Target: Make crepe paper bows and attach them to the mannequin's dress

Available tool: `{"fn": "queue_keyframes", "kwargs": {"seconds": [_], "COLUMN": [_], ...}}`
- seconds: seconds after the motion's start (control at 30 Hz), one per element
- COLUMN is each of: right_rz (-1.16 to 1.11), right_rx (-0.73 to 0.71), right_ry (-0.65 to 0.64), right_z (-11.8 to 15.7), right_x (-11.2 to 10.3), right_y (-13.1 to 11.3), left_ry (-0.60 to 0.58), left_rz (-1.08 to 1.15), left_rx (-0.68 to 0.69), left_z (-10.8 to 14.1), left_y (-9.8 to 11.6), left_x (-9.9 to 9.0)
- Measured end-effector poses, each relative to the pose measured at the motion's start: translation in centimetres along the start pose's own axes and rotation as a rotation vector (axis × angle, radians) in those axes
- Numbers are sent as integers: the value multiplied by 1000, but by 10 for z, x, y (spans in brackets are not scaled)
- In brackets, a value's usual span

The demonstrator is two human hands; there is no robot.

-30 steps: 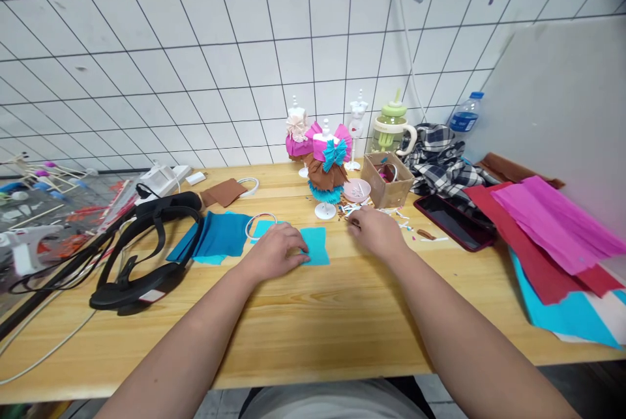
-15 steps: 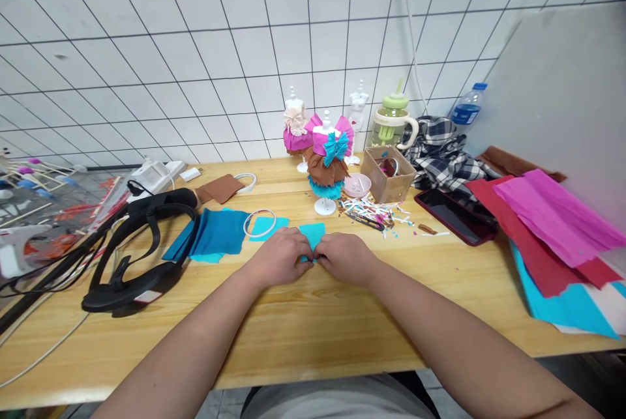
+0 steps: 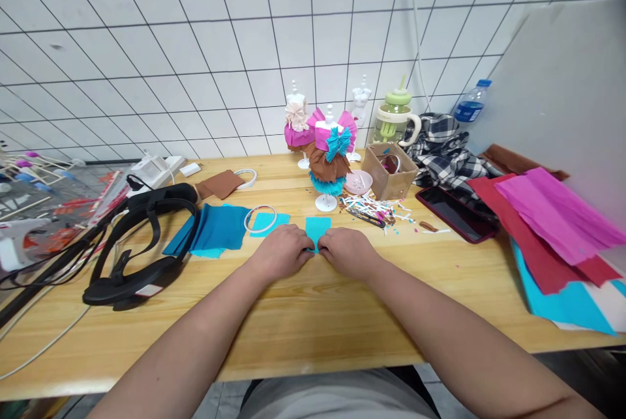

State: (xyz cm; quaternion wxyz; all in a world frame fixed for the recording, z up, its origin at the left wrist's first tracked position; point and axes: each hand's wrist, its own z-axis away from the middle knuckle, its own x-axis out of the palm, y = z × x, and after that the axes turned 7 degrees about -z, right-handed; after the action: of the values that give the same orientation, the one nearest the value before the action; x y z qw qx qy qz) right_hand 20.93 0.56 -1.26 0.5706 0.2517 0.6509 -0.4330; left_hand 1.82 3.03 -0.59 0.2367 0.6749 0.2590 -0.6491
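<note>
A small turquoise paper piece (image 3: 318,227) lies on the wooden table between my two hands. My left hand (image 3: 284,251) pinches its lower left corner, fingers closed. At the lower right corner, my right hand (image 3: 348,252) is closed on the same piece. Left of my left hand is another turquoise square (image 3: 268,223), partly under a white ring (image 3: 247,226). Behind my hands stands a small white dress form (image 3: 326,202) wearing pink, brown and blue paper, with a blue bow at its front.
A black headset (image 3: 132,295) and blue paper sheets (image 3: 222,227) lie left. Paper scraps, a cutter (image 3: 366,217), a cardboard box (image 3: 390,178) and a cup (image 3: 396,119) are behind right. A phone (image 3: 454,214) and coloured sheets (image 3: 557,210) lie right.
My hands have shifted slightly apart at the lower edge of the turquoise piece, and more of it shows between them. The view has tilted slightly.
</note>
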Motion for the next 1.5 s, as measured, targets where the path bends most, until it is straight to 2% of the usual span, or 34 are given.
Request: {"fn": "queue_keyframes", "kwargs": {"seconds": [0.3,0.5,0.77,0.93,1.13,1.5], "right_rz": [-12,-24,-9,-10,-14,-45], "right_rx": [17,49,16,6,21,74], "right_ry": [10,26,32,34,33,26], "right_z": [2,-1,-1,-1,-3,-2], "right_x": [-2,2,2,3,4,4], "right_y": [0,1,2,3,4,1], "left_ry": [29,18,51,31,34,15], "left_rz": [10,67,10,16,75,-7], "left_rx": [10,-42,-16,-1,-59,-26], "left_z": [-4,-3,-5,-4,-4,-5], "left_y": [6,3,7,5,2,2], "left_x": [0,6,0,3,7,5]}}
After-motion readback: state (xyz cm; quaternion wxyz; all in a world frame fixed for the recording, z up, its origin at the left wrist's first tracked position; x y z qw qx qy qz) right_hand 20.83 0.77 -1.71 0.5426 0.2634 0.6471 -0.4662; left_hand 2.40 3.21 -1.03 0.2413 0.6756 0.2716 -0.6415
